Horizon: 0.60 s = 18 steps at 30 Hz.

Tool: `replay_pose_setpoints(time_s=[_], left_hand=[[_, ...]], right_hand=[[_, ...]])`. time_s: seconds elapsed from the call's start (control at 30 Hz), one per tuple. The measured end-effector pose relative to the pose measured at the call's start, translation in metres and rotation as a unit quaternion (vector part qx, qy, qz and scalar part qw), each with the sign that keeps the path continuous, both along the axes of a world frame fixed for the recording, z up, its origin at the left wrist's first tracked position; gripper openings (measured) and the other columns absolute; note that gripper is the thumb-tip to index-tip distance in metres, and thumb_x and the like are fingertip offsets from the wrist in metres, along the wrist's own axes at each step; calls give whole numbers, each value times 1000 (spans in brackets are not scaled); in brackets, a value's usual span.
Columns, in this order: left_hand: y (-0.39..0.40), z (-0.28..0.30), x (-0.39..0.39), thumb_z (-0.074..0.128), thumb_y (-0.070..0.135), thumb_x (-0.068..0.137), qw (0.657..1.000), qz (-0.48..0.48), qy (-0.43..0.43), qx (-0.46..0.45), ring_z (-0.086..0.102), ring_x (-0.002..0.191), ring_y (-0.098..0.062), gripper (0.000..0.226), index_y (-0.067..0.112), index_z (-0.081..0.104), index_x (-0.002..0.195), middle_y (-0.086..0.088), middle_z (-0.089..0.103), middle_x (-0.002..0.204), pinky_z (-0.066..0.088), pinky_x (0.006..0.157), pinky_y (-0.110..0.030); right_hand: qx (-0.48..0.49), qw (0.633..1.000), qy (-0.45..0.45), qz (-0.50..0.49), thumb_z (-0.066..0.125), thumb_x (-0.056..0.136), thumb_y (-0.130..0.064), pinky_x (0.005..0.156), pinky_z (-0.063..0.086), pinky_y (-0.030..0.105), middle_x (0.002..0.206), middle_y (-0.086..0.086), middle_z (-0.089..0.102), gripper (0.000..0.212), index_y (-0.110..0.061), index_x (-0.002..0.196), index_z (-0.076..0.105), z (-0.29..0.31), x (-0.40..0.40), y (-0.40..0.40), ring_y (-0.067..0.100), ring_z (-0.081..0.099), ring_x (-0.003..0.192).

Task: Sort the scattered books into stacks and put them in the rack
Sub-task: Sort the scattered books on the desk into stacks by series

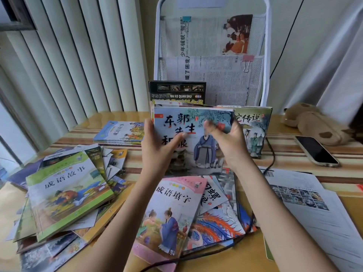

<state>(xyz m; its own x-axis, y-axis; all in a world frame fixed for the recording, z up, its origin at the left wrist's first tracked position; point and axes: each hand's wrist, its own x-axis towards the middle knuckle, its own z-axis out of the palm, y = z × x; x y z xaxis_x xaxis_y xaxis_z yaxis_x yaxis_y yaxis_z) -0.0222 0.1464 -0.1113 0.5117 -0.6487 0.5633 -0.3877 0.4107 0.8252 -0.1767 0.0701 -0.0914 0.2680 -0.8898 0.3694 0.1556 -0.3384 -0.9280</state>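
Striped table [294, 158] w/ books [66, 193], phone [316, 150]

- The black book [176, 92] standing before the rack: "BAI KE QUAN SHU"
- The green book [66, 193] near the table's left edge: "成语故事"
- The pink book [169, 213] at the front edge: "成语填字"
- The held book [193, 138]: "东郭先生"

A single wide-angle view from the person's head looks forward and down, close over both forearms. The left hand [157, 148] and right hand [225, 138] sit mid-frame; beyond them the white rack [263, 55] rises, and the table [245, 262] spreads beneath them.
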Motion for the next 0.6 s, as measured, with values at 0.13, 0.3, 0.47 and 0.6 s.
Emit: replay_pose_setpoints(time_s=[0.13,0.3,0.47,0.6], left_hand=[[8,-44,-2,84,23,67,997,-33,16,63,62,104,-10,63,29,42,114,8,60,111,54,89,-40],[9,-55,-5,80,9,71,987,-65,1,145,61,87,11,68,31,33,114,16,58,104,53,79,-20],[-45,-24,-28,72,-4,75,992,-55,-58,93,60,90,-6,60,13,23,106,6,54,101,56,79,-34],[-102,-14,-65,57,-6,82,987,-75,-120,82,52,107,-29,45,16,26,106,-13,49,113,50,86,-50]], right_hand=[[87,985,143,37,71,72,-47,105,35,30,129,-12,48,75,-16,134,41,-42,-8,5,12,47,123],[37,985,163,33,68,82,-35,80,39,14,110,-15,59,36,-27,112,51,-56,-19,0,9,55,109],[-47,990,119,-61,69,82,-17,70,39,-1,95,-15,60,23,-20,100,54,-20,-41,-33,-4,56,87],[-36,978,101,-181,69,84,-23,83,39,17,110,-7,56,48,-12,123,44,-17,-74,-71,9,54,101]])
